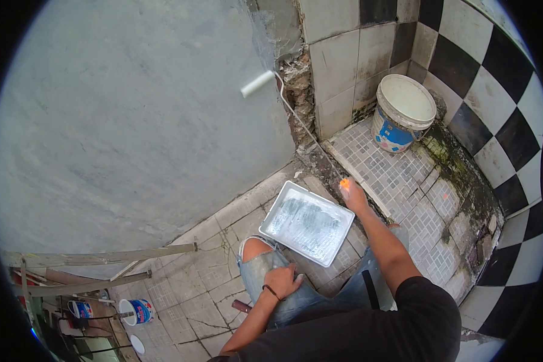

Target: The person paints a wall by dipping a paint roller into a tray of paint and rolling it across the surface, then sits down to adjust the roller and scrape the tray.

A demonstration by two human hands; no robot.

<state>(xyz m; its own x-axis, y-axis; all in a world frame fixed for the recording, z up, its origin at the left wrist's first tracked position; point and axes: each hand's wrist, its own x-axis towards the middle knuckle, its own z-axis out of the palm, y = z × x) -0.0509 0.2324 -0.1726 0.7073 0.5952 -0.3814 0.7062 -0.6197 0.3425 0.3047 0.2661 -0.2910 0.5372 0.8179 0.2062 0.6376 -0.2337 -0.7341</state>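
My right hand (355, 198) is closed around the orange handle of a paint roller (257, 84). Its long thin metal rod reaches up to a white roller sleeve, held against or just in front of the grey wall (145, 120); contact cannot be made out. Between my legs and the wall lies a white paint tray (308, 224), its inside coated with wet white paint and greyish patches. My left hand (282, 282) rests on my jeans near the knee, fingers spread, holding nothing.
A white bucket (398, 114) with a blue label stands in the tiled corner. Broken masonry (298, 102) edges the grey wall. At lower left are wooden planks (96, 256), a paint pail (137, 311), a smaller pail (80, 309) and a white lid (137, 344).
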